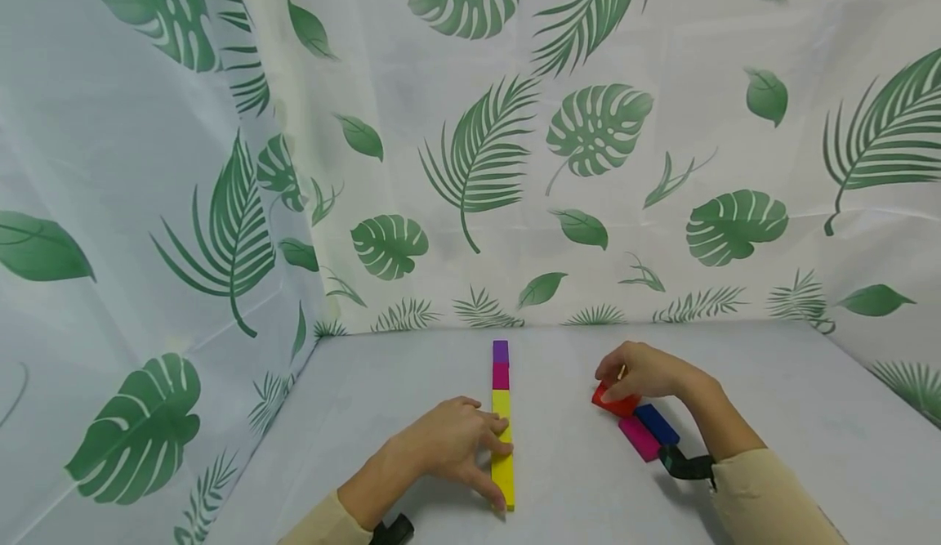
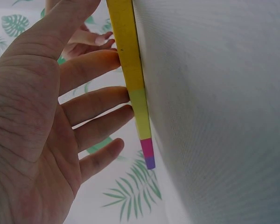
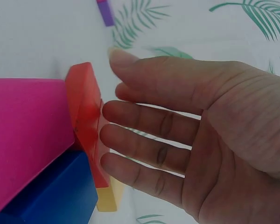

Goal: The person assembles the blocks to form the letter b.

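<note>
Head view, yellow bar [image 1: 502, 480]: the left hand [image 1: 457, 439] spreads its fingers along it; a magenta block [image 1: 501, 377] and a purple block [image 1: 501, 352] line up beyond on the table [image 1: 397, 373].
Head view, red block [image 1: 626, 408]: beneath the right hand [image 1: 647, 368], at the far end of a blue block [image 1: 657, 425] and a pink block [image 1: 639, 439].
Left wrist view, left fingers: spread, tips against the bar's side.
Right wrist view, right fingers: nearly straight, tips at the red block, thumb apart; a yellow block [image 3: 107, 199] shows beyond.
Step in hand: arranging blocks, it appears, the left hand steadying the row, the right adjusting the red block.
Next move: likely calls for light, even fingertip pressure on the red block, without jostling its neighbours.
</note>
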Available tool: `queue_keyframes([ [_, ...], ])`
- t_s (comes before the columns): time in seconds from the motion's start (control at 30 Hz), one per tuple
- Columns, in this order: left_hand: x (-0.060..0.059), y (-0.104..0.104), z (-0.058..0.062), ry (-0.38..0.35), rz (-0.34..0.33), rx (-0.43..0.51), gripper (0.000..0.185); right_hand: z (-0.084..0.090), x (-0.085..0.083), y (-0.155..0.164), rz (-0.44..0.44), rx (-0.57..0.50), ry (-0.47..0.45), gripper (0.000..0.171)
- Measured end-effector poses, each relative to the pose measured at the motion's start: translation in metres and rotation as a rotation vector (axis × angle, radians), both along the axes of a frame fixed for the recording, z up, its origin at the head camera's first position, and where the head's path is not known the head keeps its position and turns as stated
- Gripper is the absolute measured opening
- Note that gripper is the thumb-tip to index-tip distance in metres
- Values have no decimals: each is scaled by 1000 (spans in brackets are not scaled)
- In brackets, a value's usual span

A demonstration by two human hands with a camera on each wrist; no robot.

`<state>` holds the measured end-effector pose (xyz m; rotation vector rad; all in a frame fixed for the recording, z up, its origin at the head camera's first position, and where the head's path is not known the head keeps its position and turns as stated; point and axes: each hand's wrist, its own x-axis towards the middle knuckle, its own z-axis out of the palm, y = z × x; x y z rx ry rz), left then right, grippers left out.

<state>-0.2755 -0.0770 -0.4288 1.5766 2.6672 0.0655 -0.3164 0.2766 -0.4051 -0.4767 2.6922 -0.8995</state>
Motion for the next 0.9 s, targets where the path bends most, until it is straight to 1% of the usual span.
queue_keyframes([
  [0.2, 1, 0, -2, 5, -8, 6, 74, -2, 4, -3, -47, 18, -10, 31],
  [0.43, 1, -1, -1, 14, -16, 11, 73, -2, 2, -4, -45, 38, 3, 29],
  [0.67, 0, -1, -1, 13, -20, 21, 74, -2, 0, -4, -9, 63, 19, 26],
  [0.77, 0, -1, 0, 13, -19, 21, 74, -1, 0, -6, -20, 66, 19, 25],
  [0.9, 0, -1, 0, 10, -9, 12, 74, -1, 2, -11, -49, 97, 23, 21],
])
